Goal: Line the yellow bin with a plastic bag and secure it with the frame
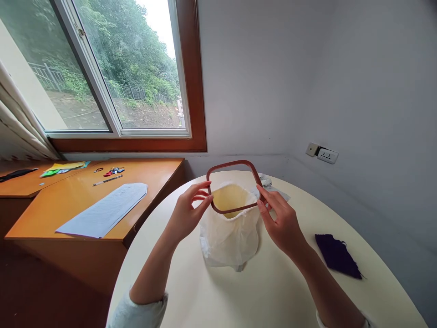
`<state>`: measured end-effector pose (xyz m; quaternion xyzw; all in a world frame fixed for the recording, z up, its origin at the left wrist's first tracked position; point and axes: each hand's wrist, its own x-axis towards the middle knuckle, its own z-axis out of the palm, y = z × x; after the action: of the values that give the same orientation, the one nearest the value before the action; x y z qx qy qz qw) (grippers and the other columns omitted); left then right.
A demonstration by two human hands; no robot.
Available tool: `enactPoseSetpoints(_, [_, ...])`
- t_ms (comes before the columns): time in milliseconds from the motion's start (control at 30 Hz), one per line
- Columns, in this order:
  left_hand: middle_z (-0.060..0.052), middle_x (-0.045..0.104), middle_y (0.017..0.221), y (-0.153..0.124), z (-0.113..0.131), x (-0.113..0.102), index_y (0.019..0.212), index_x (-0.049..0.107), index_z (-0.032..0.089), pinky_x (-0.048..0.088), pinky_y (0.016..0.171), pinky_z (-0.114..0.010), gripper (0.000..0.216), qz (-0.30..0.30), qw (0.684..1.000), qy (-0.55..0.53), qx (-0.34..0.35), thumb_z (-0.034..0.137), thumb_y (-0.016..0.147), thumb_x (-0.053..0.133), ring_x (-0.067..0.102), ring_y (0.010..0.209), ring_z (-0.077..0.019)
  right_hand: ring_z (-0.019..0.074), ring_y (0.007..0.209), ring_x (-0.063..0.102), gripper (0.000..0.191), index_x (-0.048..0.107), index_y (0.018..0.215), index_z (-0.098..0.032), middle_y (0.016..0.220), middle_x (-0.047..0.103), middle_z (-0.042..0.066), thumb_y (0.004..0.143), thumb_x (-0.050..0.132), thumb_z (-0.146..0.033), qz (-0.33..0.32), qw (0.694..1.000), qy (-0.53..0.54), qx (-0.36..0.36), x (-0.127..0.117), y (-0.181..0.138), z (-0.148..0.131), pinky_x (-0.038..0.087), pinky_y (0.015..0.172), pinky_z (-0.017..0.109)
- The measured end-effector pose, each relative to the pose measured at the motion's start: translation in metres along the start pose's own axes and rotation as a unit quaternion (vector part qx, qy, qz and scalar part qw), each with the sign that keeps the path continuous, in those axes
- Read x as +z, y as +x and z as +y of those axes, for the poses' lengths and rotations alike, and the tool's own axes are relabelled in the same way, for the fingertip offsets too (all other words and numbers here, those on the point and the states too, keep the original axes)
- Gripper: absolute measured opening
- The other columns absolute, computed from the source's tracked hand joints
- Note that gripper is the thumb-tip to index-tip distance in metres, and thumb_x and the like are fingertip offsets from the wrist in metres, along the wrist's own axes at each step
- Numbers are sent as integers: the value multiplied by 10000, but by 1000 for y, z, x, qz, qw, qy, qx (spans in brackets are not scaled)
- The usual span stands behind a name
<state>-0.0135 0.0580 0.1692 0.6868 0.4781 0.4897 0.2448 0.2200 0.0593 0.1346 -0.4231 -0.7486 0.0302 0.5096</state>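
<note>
Between my two hands is a brown, rounded-square bin rim (232,210), tilted above a bin lined with a white plastic bag (230,241). My left hand (187,207) pinches the rim's left side between thumb and fingers. On the right side, my right hand (278,216) grips it near the corner. The bag hangs over the outside of the bin, and a yellowish interior (227,196) shows through the rim. The bin's outer wall is hidden under the bag.
The bin stands on a round cream table (273,291). A dark purple cloth (337,256) lies at right, and crumpled clear plastic (268,181) sits behind the bin. Left is a wooden desk (157,175) with papers (109,209), a pen (107,180) and small items.
</note>
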Motion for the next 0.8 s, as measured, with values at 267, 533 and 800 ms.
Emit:
enactPoseSetpoints(267, [-50,487,1294,-7,8,-6,1272,482,305,494,882,-394,441,-51,990,128,10,442,854,511,555,1066,-226,192,1035,546,401,444,1317,-206,1111,602,73,928,373,-267,-50,998,-8,23,1,1,3,451,893,362])
enactPoseSetpoints(533, [-43,388,1401,-13,11,9,1353,376,313,419,981,-414,488,-154,961,230,8,476,894,409,453,1210,-259,225,1199,461,473,373,1366,-198,1293,525,77,895,364,-246,-80,992,-74,70,1,2,21,401,975,432])
enactPoseSetpoints(800, [-85,446,1352,-20,16,13,1313,430,258,431,943,-449,467,-149,936,317,32,436,882,452,480,1169,-289,226,1174,501,461,379,1362,-228,1284,547,81,902,360,-241,-113,987,-104,50,9,-1,35,385,970,443])
